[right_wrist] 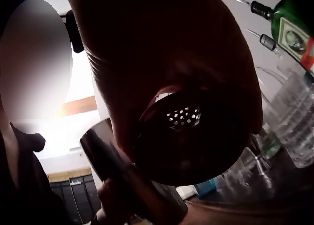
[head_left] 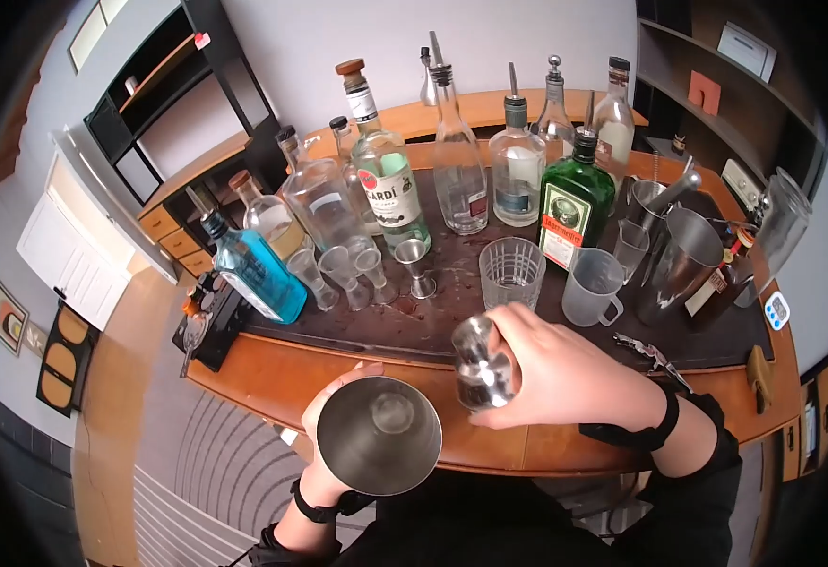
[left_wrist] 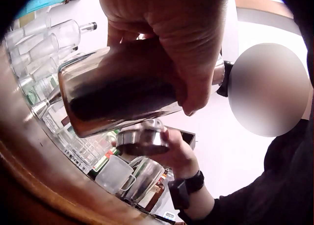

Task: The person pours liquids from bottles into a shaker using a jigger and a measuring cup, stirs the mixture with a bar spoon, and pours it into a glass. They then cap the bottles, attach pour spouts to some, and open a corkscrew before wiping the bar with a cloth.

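Observation:
My left hand (head_left: 324,444) grips a metal shaker tin (head_left: 379,437), its mouth tilted toward the head camera and no contents visible. To its right, my right hand (head_left: 556,364) holds a metal shaker top (head_left: 486,364), apart from the tin. In the left wrist view the left hand (left_wrist: 171,43) wraps round the tin (left_wrist: 117,92), with the shaker top (left_wrist: 142,139) just beyond it. Strainer holes (right_wrist: 184,117) show inside the top in the right wrist view, under the right hand (right_wrist: 167,43).
Behind the hands stand a cut glass (head_left: 511,272), a small jigger (head_left: 416,269), a plastic jug (head_left: 594,286) and several small glasses (head_left: 343,274). Farther back are several bottles, among them a blue one (head_left: 263,274) and a green one (head_left: 575,203). Metal tongs (head_left: 653,357) lie at the right.

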Motion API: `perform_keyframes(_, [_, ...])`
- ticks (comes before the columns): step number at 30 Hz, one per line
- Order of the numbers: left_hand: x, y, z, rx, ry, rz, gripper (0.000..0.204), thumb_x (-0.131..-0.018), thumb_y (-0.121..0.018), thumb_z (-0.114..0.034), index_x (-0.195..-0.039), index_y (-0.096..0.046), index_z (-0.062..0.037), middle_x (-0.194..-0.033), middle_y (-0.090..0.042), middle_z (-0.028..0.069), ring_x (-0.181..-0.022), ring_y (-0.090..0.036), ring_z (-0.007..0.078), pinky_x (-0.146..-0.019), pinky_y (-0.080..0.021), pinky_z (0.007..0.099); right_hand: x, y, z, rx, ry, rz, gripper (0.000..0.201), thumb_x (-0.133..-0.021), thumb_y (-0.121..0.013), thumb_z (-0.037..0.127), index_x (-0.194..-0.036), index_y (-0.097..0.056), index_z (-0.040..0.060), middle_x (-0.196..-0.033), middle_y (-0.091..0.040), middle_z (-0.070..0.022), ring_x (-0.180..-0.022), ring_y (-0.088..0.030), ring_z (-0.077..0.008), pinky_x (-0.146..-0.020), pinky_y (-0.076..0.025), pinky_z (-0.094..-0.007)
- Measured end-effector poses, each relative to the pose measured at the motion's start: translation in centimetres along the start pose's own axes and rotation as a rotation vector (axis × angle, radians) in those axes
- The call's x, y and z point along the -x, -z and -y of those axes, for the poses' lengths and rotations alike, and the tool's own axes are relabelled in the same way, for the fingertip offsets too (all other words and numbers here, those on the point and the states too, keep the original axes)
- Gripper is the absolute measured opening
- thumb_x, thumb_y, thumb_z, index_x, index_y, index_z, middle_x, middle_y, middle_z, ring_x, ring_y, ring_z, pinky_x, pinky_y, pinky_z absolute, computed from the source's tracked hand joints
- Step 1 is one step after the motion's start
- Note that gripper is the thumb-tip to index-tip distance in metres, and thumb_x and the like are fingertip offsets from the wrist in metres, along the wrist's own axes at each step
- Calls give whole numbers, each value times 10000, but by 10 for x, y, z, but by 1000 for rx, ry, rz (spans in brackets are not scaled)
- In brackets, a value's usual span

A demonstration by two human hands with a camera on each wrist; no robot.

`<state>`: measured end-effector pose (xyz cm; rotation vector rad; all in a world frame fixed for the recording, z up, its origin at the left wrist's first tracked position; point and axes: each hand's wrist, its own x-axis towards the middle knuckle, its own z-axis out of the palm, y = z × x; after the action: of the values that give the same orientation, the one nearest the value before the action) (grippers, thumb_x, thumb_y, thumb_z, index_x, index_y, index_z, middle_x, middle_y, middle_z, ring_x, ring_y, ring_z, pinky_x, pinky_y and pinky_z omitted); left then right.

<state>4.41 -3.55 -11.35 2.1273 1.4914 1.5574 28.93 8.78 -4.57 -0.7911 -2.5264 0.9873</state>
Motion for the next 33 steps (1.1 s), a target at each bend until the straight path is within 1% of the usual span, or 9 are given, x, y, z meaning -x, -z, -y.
perform_keyframes(7, [22, 0, 26, 96, 139, -108, 654, -544, -899, -264, -1080, -615, -21, -1081, -646, 134, -1003, -627, 276, -984, -463, 420, 27, -26, -38, 131, 44, -100, 636, -635, -823, 290, -1124, -503, 37, -1050, -550, -131, -994, -559, -330, -891, -453, -408])
perform_keyframes(9, [39, 11, 38, -91, 114, 59, 695, -516, -913, -281, -1083, -605, -24, -1078, -632, 124, -995, -617, 277, -958, -468, 406, 29, -31, -47, 177, 49, -147, 693, -635, -825, 283, -1186, -488, 31, -1075, -558, -135, -1011, -557, -344, -907, -446, -420])
perform_keyframes(12, [63, 15, 55, 18, 598, 195, 936, -502, -946, -288, -1254, -442, -49, -1180, -538, 127, -1083, -562, 267, -956, -454, 400, 27, -34, -54, 94, -13, -99, 754, -655, -820, 270, -1257, -444, 16, -1092, -576, -153, -1036, -574, -352, -913, -453, -432])
perform_keyframes(16, [71, 20, 70, 170, 481, 50, 1216, -532, -959, -177, -1393, -106, -73, -1285, -429, 148, -1166, -505, 249, -976, -441, 411, 22, -32, -55, -37, -30, -94, 738, -674, -795, 224, -1276, -432, -1, -1060, -605, -176, -965, -614, -353, -874, -478, -432])
perform_keyframes(20, [15, 18, -10, 261, 535, -34, 254, -640, -868, -56, -720, -627, -46, -668, -613, -31, -613, -583, 98, -637, -511, 255, 25, -30, -67, 60, -48, -83, 759, -719, -786, 214, -1334, -390, 10, -1176, -561, -197, -1047, -595, -321, -948, -458, -409])
perform_keyframes(24, [27, 17, 11, 257, 518, -6, 631, -600, -888, -46, -1141, -573, 32, -1023, -639, 78, -918, -616, 161, -835, -525, 309, 31, -28, -75, 76, -21, -90, 854, -735, -790, 260, -1393, -313, 1, -1262, -519, -271, -1185, -535, -375, -1014, -426, -431])
perform_keyframes(28, [26, 12, 8, 328, 539, -44, 791, -614, -883, -51, -1277, -456, 17, -1158, -588, 113, -1035, -593, 188, -884, -508, 325, 44, -7, -60, 105, 16, -227, 931, -769, -770, 318, -1440, -239, -49, -1310, -481, -306, -1207, -518, -405, -1013, -439, -426])
perform_keyframes(31, [14, 9, 1, 269, 446, -108, 638, -606, -857, 31, -1118, -475, 20, -902, -609, 48, -773, -582, 112, -688, -505, 261, 58, 23, -46, 12, 36, -284, 700, -818, -736, 268, -1377, -411, 0, -1250, -561, -252, -1136, -586, -371, -970, -479, -406])
perform_keyframes(33, [15, 7, 8, 295, 455, -147, 700, -601, -857, 22, -1167, -445, 15, -989, -585, 65, -855, -574, 124, -720, -508, 269, 69, 42, -38, -115, 53, -437, 456, -868, -708, 217, -1241, -553, 6, -1076, -675, -180, -963, -679, -247, -864, -535, -361])
